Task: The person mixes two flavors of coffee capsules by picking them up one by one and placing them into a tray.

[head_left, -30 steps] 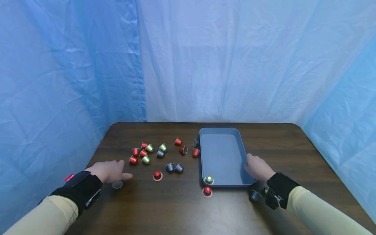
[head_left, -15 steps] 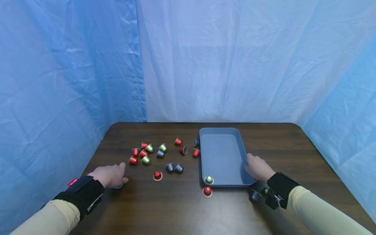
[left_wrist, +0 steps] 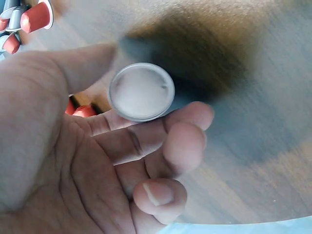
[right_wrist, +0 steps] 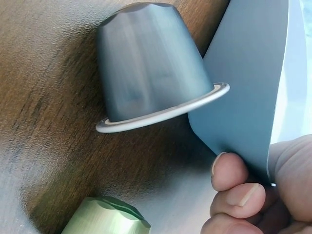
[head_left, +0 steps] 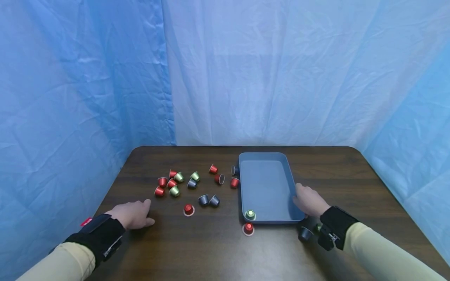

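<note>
at the lower right, a dark capsule (head_left: 305, 234) lies just below the tray's corner, with a green capsule (right_wrist: 107, 219) near it; a red capsule (head_left: 248, 228) stands lid down below the tray's lower-left corner. at the lower left, the left hand (head_left: 131, 215) has its thumb and fingers drawn together, pinching a pale-lidded capsule (left_wrist: 141, 92), lid facing the wrist camera. right of centre, the right hand (head_left: 310, 200) grips the right wall of the blue-grey tray (head_left: 267, 183), fingers curled. a light green capsule (head_left: 250, 214) sits in the tray's lower-left corner. farther up, left of the tray, scattered capsules (head_left: 171, 183) lie on the dark table (head_left: 323, 168). blue curtains (head_left: 225, 74) fill the top.
</note>
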The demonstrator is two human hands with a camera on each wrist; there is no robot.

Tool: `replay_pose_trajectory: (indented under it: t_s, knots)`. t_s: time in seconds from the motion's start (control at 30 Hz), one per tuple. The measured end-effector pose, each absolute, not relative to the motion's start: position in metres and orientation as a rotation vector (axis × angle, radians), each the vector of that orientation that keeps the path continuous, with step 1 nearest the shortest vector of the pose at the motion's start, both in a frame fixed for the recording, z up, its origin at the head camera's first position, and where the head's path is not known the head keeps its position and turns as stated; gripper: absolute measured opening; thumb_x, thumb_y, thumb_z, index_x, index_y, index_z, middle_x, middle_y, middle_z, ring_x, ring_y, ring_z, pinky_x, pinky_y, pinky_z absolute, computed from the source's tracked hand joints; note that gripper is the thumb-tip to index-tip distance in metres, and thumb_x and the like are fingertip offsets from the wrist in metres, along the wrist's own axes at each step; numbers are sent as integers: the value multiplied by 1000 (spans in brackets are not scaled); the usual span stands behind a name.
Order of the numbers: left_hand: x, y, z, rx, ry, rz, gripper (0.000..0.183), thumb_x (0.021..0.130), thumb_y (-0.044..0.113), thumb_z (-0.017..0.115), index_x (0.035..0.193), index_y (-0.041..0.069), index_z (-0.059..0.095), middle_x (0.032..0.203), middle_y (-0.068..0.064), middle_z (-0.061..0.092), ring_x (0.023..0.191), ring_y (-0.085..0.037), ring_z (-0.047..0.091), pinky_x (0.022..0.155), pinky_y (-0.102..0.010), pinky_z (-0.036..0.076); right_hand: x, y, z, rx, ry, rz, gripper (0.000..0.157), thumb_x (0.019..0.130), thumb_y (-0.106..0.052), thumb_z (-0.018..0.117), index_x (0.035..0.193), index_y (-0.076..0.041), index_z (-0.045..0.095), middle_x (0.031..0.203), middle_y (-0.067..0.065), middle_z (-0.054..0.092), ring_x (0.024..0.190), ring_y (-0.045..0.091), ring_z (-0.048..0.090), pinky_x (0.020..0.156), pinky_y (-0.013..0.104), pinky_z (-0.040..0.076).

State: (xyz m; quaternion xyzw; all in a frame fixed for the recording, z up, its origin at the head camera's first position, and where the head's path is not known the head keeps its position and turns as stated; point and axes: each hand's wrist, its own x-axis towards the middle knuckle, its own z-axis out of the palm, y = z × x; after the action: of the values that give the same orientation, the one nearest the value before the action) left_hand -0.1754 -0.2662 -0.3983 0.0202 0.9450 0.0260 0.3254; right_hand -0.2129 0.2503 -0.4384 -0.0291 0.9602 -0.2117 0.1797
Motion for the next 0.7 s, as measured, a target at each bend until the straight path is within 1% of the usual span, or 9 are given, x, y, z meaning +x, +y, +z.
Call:
replay_pose_trajectory:
  t_s: [0.1, 0.17, 0.3, 0.37, 0.5, 0.6, 0.7]
  knots:
    - [-176, -267, -403, 47, 2483, 97, 60, 100, 42, 64, 130, -8, 49, 113, -24, 64, 100, -35, 64, 90, -59, 51, -213, 250, -438, -70, 2705, -600, 29, 103, -8, 50, 123, 14, 47, 89, 18, 61, 63, 21, 63, 56, 34, 53]
    - [-175, -269, -407, 61, 2494, 102, 53, 101, 39, 63, 126, -6, 51, 108, -21, 65, 96, -34, 65, 88, -59, 52, -213, 250, -437, -65, 2702, -598, 30, 103, -8, 50, 123, 14, 46, 90, 18, 61, 63, 21, 63, 56, 34, 53]
    - [-175, -270, -411, 109, 2518, 80, 45, 99, 32, 68, 123, -3, 54, 106, -19, 65, 94, -34, 65, 88, -62, 52, -213, 250, -437, -68, 2701, -593, 31, 103, -8, 50, 124, 15, 46, 91, 19, 61, 63, 21, 63, 56, 35, 53]
    - [-174, -271, -411, 141, 2535, 60, 44, 97, 30, 71, 122, -2, 55, 103, -17, 65, 90, -32, 65, 86, -61, 53, -213, 250, -437, -67, 2701, -592, 32, 103, -8, 50, 125, 15, 46, 91, 19, 62, 64, 21, 63, 56, 35, 53]
    - [-177, -271, -410, 176, 2552, 37, 37, 94, 29, 74, 113, 1, 60, 92, -12, 63, 79, -26, 61, 77, -52, 55, -213, 250, -437, -60, 2699, -589, 32, 104, -8, 51, 125, 15, 46, 93, 20, 62, 65, 21, 64, 57, 35, 54]
    - [-179, -269, -406, 191, 2559, 23, 30, 92, 28, 76, 105, 3, 64, 84, -8, 60, 74, -24, 57, 70, -46, 52, -214, 250, -437, -60, 2701, -584, 32, 103, -8, 51, 125, 15, 46, 93, 20, 62, 65, 21, 64, 57, 34, 54]
    - [-181, -266, -399, 211, 2576, 0, 28, 90, 28, 78, 101, 5, 66, 81, -6, 57, 72, -23, 55, 67, -42, 49, -214, 249, -438, -60, 2701, -584, 32, 103, -8, 51, 125, 15, 46, 92, 20, 62, 64, 21, 63, 56, 34, 54]
